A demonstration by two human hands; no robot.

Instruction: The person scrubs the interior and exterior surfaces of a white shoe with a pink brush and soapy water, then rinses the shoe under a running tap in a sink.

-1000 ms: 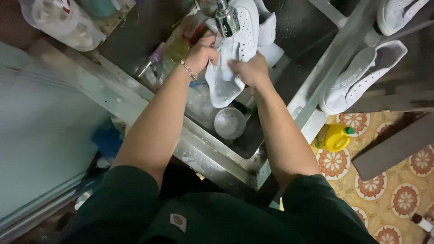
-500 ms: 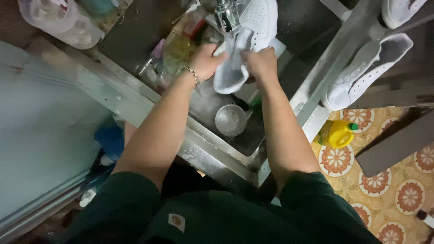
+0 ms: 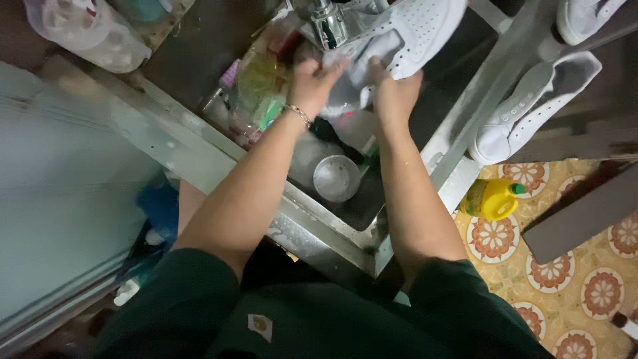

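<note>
Since a second ago the white sneaker (image 3: pixel 399 36) has swung round, its toe now pointing toward the upper right instead of hanging down toward the basin, and both hands have risen closer to the chrome tap (image 3: pixel 330 25). Left hand (image 3: pixel 314 83), with a thin bracelet on its wrist, grips the shoe's grey inner part just below the tap, fingers curled onto it. Right hand (image 3: pixel 393 93) clasps the sneaker from beneath, thumb pressed against the perforated upper. Below them the steel sink (image 3: pixel 312 223) holds a small round metal bowl (image 3: pixel 336 178). Another white sneaker (image 3: pixel 531 110) lies on the sink's right ledge, and a yellow bottle (image 3: pixel 490 199) stands on the patterned tile floor (image 3: pixel 585 279).
</note>
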